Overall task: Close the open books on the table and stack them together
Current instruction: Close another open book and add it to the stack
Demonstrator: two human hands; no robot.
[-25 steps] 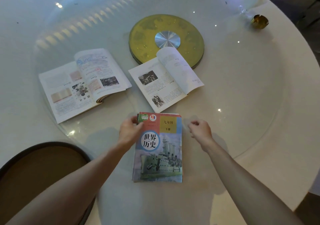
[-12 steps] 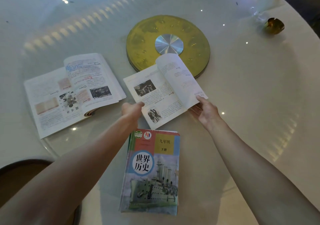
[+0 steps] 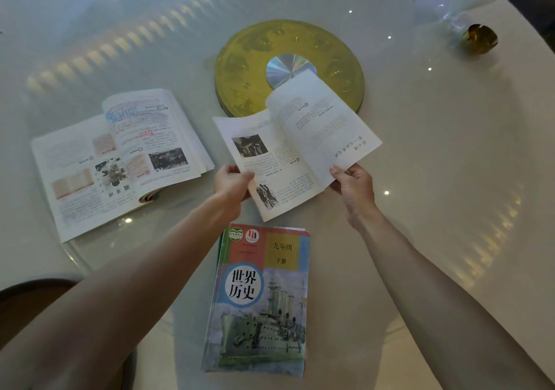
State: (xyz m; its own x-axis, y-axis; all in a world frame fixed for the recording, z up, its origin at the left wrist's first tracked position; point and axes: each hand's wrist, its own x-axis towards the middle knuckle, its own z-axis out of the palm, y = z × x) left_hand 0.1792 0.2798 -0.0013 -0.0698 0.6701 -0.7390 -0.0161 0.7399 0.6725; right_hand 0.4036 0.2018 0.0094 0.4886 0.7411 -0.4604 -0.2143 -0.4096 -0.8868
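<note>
A thin open book [image 3: 288, 149] lies at the table's middle, its right page curled upward. My left hand [image 3: 232, 180] pinches the near left edge of that book. My right hand [image 3: 353, 183] grips the near corner of its raised right page. A thicker open book [image 3: 120, 158] with colour-marked pages lies flat to the left, untouched. A closed history textbook [image 3: 259, 299] with a warship on its cover lies near me, between my forearms.
A gold round turntable base [image 3: 249, 68] with a silver hub sits under the glass just behind the thin book. A small gold ornament [image 3: 479, 38] and a clear wrapper stand far right. A dark chair back [image 3: 33, 302] shows at lower left.
Both hands left the closed textbook and reached forward to the thin open book. They now hold its edges, and its right page has lifted higher.
</note>
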